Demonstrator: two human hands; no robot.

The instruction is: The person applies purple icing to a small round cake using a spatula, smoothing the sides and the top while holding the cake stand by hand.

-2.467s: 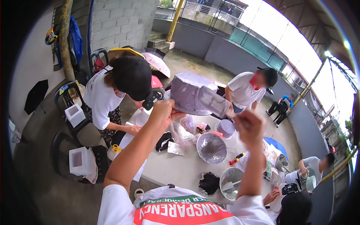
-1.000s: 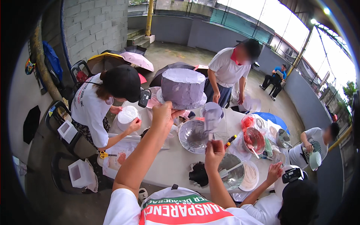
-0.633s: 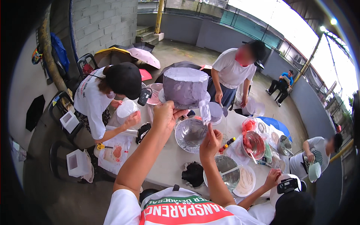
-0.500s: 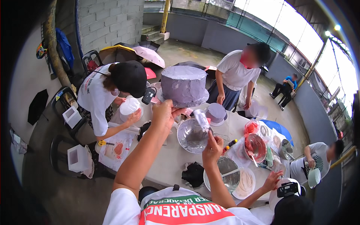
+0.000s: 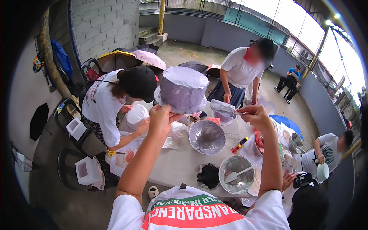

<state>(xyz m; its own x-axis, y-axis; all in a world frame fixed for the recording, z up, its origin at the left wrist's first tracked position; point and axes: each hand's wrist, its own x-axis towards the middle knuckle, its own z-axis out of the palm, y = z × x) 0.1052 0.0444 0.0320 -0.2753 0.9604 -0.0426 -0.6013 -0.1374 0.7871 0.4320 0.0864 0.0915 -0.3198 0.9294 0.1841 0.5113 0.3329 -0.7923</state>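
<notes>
A tall round cake covered in lavender icing (image 5: 183,87) is held up in front of me on its round board. My left hand (image 5: 163,117) grips the board's near edge, thumb up and fingers underneath. My right hand (image 5: 256,115), raised to the right of the cake, is closed on the handle of an icing spatula (image 5: 223,107). The spatula's wide blade is smeared with pale lavender icing, lies sideways and points at the cake, a small gap apart from it. Below, on the table, stands a metal mixing bowl (image 5: 207,137) with lavender icing smeared inside.
Another bowl (image 5: 236,174) with a white spatula sits nearer, beside a black cloth (image 5: 209,176). Small bottles (image 5: 239,145) stand at centre right. A co-worker at left (image 5: 109,96) handles a white cake (image 5: 137,117); another person (image 5: 245,69) stands across the table (image 5: 172,163).
My right hand has risen and moved right, away from above the bowl. The spatula has swung from upright to sideways. The cake stays raised in my left hand.
</notes>
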